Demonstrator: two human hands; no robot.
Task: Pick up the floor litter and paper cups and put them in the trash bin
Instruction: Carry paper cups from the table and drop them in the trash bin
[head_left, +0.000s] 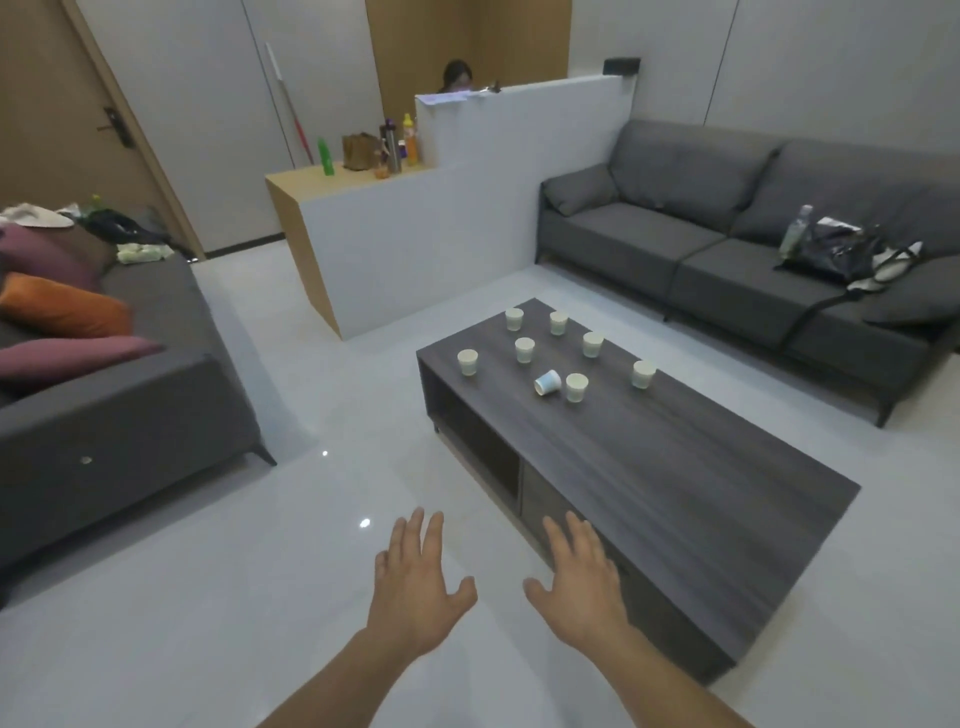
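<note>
Head view: left hand (415, 587) and right hand (582, 582) both spread, empty (nothing grasped); cups (524, 349) cluster at one o'clock, far along the table (675, 467), right hand nearer; one seemingly tipped.

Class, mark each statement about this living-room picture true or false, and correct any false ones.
1. Eight white paper cups are on the dark wood-grain coffee table. True.
2. Every cup stands upright. False: one tipped cup lies on its side.
3. Both hands are empty. True: the left hand and right hand have spread fingers and hold nothing.
4. The black handbag lies on the floor. False: it rests on the grey sofa.
</note>
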